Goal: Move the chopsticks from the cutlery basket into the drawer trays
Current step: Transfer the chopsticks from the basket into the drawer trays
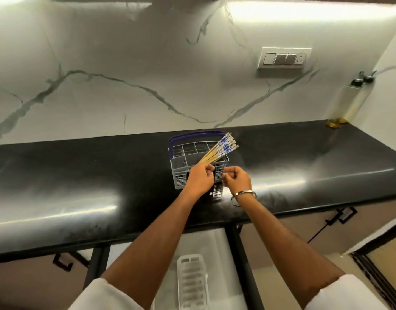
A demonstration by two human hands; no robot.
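On the black countertop (80,186), roughly midway along its length and set back from the front edge, stands the grey cutlery basket (181,175) with a purple handle (192,134) arching over its far side. Bare counter runs wide to the left and right of the basket, and a glossy strip lies between the basket and the counter's front edge. A bundle of chopsticks (217,151), yellow shafts with blue-and-white patterned tops, leans out of the basket's right-hand compartments, the tops pointing up and to the right past the basket's rim; their exact count cannot be told, though it is about half a dozen or more. The left hand (199,179) is in front of the basket, fingers curled and closed on the lower ends of the chopsticks. The right hand (236,179), just right of the basket's near corner, has its fingers curled in a pinch at the basket's wall; what it pinches cannot be told. A metal bangle (244,194) circles the right wrist.

Below the counter's front edge, in front of the basket, an open drawer (215,247) shows one white slotted tray (192,283). Far right of the basket, against the marble wall (103,74), stands one tall clear bottle (349,101). One switch plate (284,57) sits on the wall above and to the right of the basket.
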